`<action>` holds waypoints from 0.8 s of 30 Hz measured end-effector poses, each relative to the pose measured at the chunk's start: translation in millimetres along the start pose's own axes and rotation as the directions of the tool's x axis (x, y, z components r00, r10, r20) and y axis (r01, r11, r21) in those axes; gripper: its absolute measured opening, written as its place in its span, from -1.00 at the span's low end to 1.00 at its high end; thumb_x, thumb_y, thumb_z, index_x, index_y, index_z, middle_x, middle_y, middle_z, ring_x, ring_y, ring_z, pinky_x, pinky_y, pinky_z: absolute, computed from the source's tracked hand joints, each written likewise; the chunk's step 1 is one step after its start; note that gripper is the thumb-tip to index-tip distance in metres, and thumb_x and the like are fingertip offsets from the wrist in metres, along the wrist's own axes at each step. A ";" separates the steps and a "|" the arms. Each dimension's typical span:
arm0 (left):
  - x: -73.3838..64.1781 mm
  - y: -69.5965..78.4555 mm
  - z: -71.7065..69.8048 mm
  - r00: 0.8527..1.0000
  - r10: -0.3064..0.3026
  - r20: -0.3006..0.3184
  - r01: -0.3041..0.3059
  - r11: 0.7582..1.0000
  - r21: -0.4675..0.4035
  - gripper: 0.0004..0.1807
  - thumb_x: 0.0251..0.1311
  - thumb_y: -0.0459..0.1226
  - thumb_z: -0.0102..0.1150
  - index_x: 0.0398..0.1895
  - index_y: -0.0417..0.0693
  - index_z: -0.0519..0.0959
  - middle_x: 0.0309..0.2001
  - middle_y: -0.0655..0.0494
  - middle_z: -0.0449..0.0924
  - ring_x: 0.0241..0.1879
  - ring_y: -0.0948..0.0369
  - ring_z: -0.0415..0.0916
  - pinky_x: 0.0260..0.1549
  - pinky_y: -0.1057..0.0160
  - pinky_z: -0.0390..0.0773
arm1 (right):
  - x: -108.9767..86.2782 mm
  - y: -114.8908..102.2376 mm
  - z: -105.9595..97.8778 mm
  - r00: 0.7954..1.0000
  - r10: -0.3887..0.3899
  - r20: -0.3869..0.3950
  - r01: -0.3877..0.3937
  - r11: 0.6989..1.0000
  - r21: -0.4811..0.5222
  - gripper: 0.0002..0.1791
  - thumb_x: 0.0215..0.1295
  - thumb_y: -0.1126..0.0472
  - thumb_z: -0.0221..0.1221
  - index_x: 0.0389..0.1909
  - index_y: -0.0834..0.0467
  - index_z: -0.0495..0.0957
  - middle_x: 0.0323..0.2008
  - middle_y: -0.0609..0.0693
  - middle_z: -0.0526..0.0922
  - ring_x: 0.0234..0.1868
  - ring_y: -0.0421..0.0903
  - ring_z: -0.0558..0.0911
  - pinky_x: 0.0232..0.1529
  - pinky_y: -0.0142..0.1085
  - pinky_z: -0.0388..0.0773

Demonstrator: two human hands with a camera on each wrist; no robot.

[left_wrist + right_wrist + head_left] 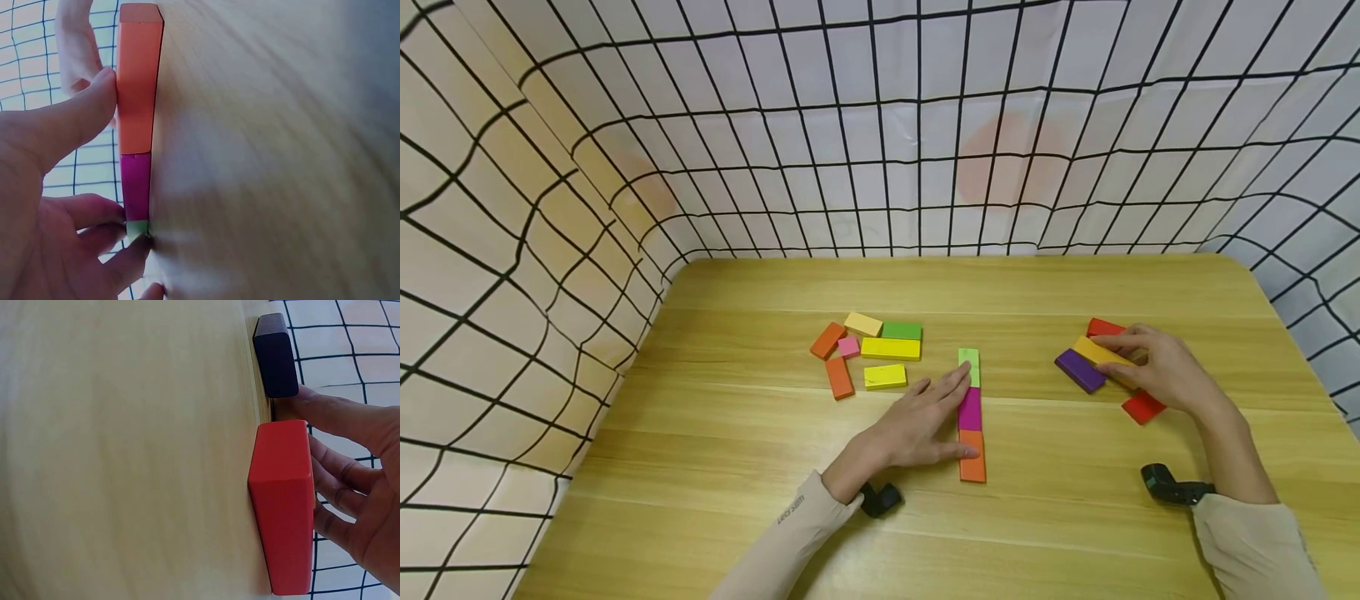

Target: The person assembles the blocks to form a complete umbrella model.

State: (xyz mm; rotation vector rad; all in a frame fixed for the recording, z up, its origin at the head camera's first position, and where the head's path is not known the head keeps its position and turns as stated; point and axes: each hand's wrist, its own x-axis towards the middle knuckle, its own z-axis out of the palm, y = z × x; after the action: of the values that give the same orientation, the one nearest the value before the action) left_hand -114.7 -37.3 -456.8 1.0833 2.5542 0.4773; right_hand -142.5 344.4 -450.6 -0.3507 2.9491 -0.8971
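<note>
A straight row of three wooden blocks lies on the table: light green (969, 367), magenta (970, 409) and orange (972, 468), end to end. My left hand (917, 423) rests along this row, fingertips on the green block and thumb on the orange block (135, 87). On the right side, my right hand (1165, 367) pinches a yellow-orange block (1101, 352) between thumb and fingers. Beside that block lies a purple block (1080, 371). A red block (1103, 327) is just behind it, partly hidden by the fingers, and another red block (1143, 407) sits under the hand.
Left of the row lie several more blocks: yellow (891, 348), shorter yellow (885, 377), green (902, 331), cream (863, 324), pink (848, 347) and two orange-red (839, 378). A white curtain with black grid lines (880, 125) stands around the wooden table (737, 467).
</note>
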 end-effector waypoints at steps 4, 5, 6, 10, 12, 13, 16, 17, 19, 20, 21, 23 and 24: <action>0.0 -2.0 -2.9 0.999 0.006 -0.032 -0.008 0.999 -0.046 0.08 0.39 0.18 0.18 0.68 -0.17 -0.13 0.72 0.04 -0.35 0.68 0.15 -0.13 0.65 -0.05 -0.01 | 0.5 -0.8 0.0 1.000 0.009 0.010 -0.009 1.000 -0.010 -0.53 0.38 0.13 0.36 0.23 0.24 0.64 -0.04 0.25 0.62 -0.20 0.08 0.65 -0.42 -0.43 0.48; 0.2 -3.4 -4.4 0.998 0.003 -0.057 -0.007 0.997 -0.072 0.05 0.40 0.16 0.19 0.67 -0.18 -0.10 0.72 0.02 -0.31 0.68 0.12 -0.09 0.64 -0.05 0.00 | 0.7 -0.9 0.0 1.000 0.011 0.012 -0.011 1.000 -0.012 -0.52 0.37 0.13 0.36 0.24 0.24 0.64 -0.04 0.26 0.62 -0.19 0.09 0.65 -0.42 -0.43 0.48; 0.5 -5.2 -6.1 0.996 -0.002 -0.088 -0.007 0.995 -0.102 0.01 0.42 0.12 0.19 0.67 -0.20 -0.05 0.71 0.00 -0.24 0.67 0.09 -0.04 0.63 -0.05 0.04 | 1.0 -0.8 0.1 1.000 0.013 0.014 -0.013 1.000 -0.013 -0.52 0.37 0.12 0.36 0.23 0.24 0.64 -0.04 0.26 0.62 -0.19 0.10 0.65 -0.41 -0.43 0.47; 2.4 -17.9 -13.4 0.968 -0.055 -0.244 -0.007 0.969 -0.247 -0.28 0.46 -0.07 0.22 0.55 -0.21 0.30 0.60 -0.06 0.21 0.58 0.00 0.22 0.56 -0.02 0.23 | 1.6 -0.6 0.3 1.000 0.011 0.015 -0.011 1.000 -0.015 -0.53 0.37 0.13 0.36 0.23 0.24 0.64 -0.04 0.25 0.62 -0.17 0.14 0.66 -0.39 -0.44 0.48; 2.4 -26.6 -17.4 0.945 -0.088 -0.314 -0.012 0.953 -0.303 -0.42 0.45 -0.17 0.24 0.45 -0.22 0.44 0.50 -0.09 0.40 0.51 -0.04 0.34 0.51 -0.02 0.34 | 2.1 -1.2 0.2 1.000 0.011 0.019 -0.011 1.000 -0.012 -0.53 0.37 0.13 0.36 0.23 0.24 0.64 -0.05 0.25 0.62 -0.17 0.15 0.66 -0.39 -0.44 0.49; 2.2 -31.4 -19.3 0.933 -0.102 -0.344 -0.016 0.946 -0.323 -0.47 0.43 -0.21 0.26 0.40 -0.23 0.49 0.45 -0.11 0.47 0.47 -0.05 0.39 0.49 -0.03 0.37 | 2.3 -1.4 0.2 1.000 0.010 0.020 -0.010 1.000 -0.012 -0.53 0.38 0.13 0.36 0.24 0.24 0.63 -0.05 0.24 0.62 -0.16 0.16 0.67 -0.38 -0.44 0.49; 0.5 -46.3 -24.6 0.903 -0.155 -0.401 -0.011 0.924 -0.382 -0.56 0.42 -0.30 0.26 0.31 -0.28 0.56 0.35 -0.15 0.56 0.40 -0.07 0.47 0.42 -0.03 0.45 | 2.5 -1.5 0.2 1.000 0.011 0.026 -0.011 1.000 -0.014 -0.52 0.39 0.12 0.34 0.24 0.25 0.63 -0.05 0.23 0.62 -0.15 0.17 0.67 -0.36 -0.44 0.51; -0.5 -50.8 -26.3 0.895 -0.170 -0.412 -0.007 0.919 -0.394 -0.57 0.41 -0.32 0.25 0.29 -0.29 0.57 0.33 -0.17 0.57 0.38 -0.08 0.48 0.41 -0.04 0.47 | 2.5 -1.5 0.3 1.000 0.010 0.026 -0.010 1.000 -0.017 -0.52 0.39 0.12 0.34 0.24 0.25 0.63 -0.06 0.23 0.62 -0.15 0.17 0.67 -0.35 -0.44 0.51; -2.3 -59.7 -28.8 0.885 -0.198 -0.422 0.005 0.909 -0.417 -0.61 0.42 -0.36 0.23 0.26 -0.30 0.59 0.30 -0.17 0.59 0.37 -0.09 0.49 0.40 -0.05 0.47 | 2.4 -1.1 0.5 1.000 0.010 0.025 -0.009 1.000 -0.021 -0.53 0.40 0.12 0.34 0.24 0.26 0.62 -0.07 0.23 0.62 -0.15 0.15 0.67 -0.34 -0.45 0.51; -3.2 -63.5 -29.9 0.882 -0.210 -0.421 0.011 0.904 -0.427 -0.62 0.42 -0.38 0.22 0.25 -0.29 0.60 0.30 -0.17 0.60 0.38 -0.09 0.48 0.42 -0.06 0.45 | 2.3 -1.0 0.7 1.000 0.012 0.025 -0.011 1.000 -0.022 -0.53 0.40 0.12 0.34 0.24 0.26 0.62 -0.07 0.22 0.62 -0.15 0.14 0.67 -0.34 -0.45 0.51; -4.2 -66.9 -30.9 0.881 -0.215 -0.422 0.014 0.902 -0.432 -0.63 0.42 -0.40 0.21 0.24 -0.29 0.60 0.28 -0.17 0.61 0.38 -0.10 0.48 0.42 -0.07 0.44 | 2.3 -1.1 0.8 1.000 0.012 0.025 -0.012 1.000 -0.022 -0.53 0.39 0.12 0.34 0.24 0.26 0.63 -0.08 0.21 0.62 -0.16 0.13 0.66 -0.34 -0.45 0.51; -5.6 -72.5 -32.8 0.878 -0.217 -0.426 0.013 0.901 -0.433 -0.66 0.41 -0.43 0.20 0.21 -0.29 0.62 0.25 -0.17 0.63 0.37 -0.12 0.48 0.42 -0.10 0.43 | 2.4 -1.2 1.2 1.000 0.014 0.023 -0.014 1.000 -0.021 -0.53 0.39 0.12 0.35 0.23 0.26 0.63 -0.08 0.21 0.62 -0.16 0.11 0.65 -0.35 -0.45 0.50; -6.1 -75.0 -33.4 0.878 -0.219 -0.426 0.017 0.902 -0.430 -0.68 0.41 -0.45 0.18 0.19 -0.29 0.63 0.24 -0.17 0.63 0.36 -0.12 0.47 0.42 -0.10 0.43 | 2.5 -1.2 1.3 1.000 0.016 0.024 -0.015 1.000 -0.020 -0.53 0.38 0.13 0.35 0.23 0.26 0.63 -0.09 0.20 0.61 -0.16 0.10 0.65 -0.35 -0.45 0.50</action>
State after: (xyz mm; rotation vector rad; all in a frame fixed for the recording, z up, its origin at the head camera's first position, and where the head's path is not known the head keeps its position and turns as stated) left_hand -171.5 -96.8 -457.8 0.7051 2.6925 1.3209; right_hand -144.6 342.1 -450.8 -0.3365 2.9359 -0.8568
